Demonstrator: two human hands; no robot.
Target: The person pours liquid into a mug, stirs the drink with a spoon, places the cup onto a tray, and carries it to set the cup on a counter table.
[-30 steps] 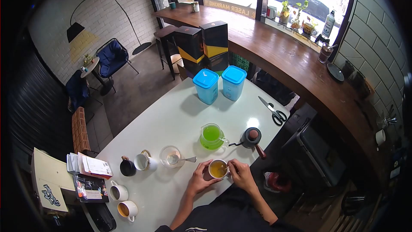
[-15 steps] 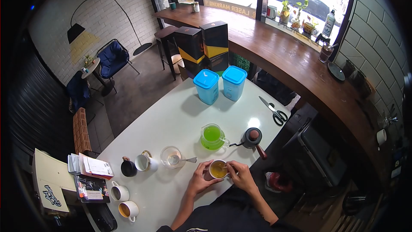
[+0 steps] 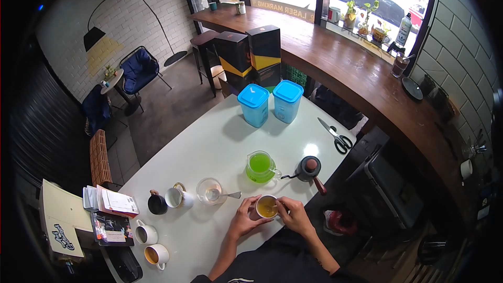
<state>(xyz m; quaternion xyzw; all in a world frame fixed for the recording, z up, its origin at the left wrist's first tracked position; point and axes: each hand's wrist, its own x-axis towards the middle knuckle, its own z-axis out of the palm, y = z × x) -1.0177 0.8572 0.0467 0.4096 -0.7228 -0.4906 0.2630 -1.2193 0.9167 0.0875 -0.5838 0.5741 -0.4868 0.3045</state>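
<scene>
Hardly anything had shifted over the last second: the right hand (image 3: 294, 216) sat a touch nearer the person's body at the rim of the white cup (image 3: 266, 208), and the whole view had drifted slightly. That cup, with yellowish liquid inside, was at the near edge of the white table (image 3: 220, 139); whether its base touched the tabletop could not be told. The left hand (image 3: 247, 219) curved around the cup's left side, gripping it. Finger and thumb of the right hand were pinched narrow, apparently on a slim spoon (image 3: 276, 205) dipping into the liquid, mostly hidden.

Just beyond the cup stood a glass pitcher (image 3: 260, 166) of green liquid, with a dark gooseneck kettle (image 3: 308, 169) to its right, its wooden handle pointing toward the person. Left of the hands, a glass bowl (image 3: 199, 192) held a metal spoon (image 3: 232, 195), near a gold-handled white mug (image 3: 176, 199) and a black mug (image 3: 156, 204). Farther off stood two blue-lidded containers (image 3: 254, 107), and open scissors (image 3: 338, 139) lay to their right.
</scene>
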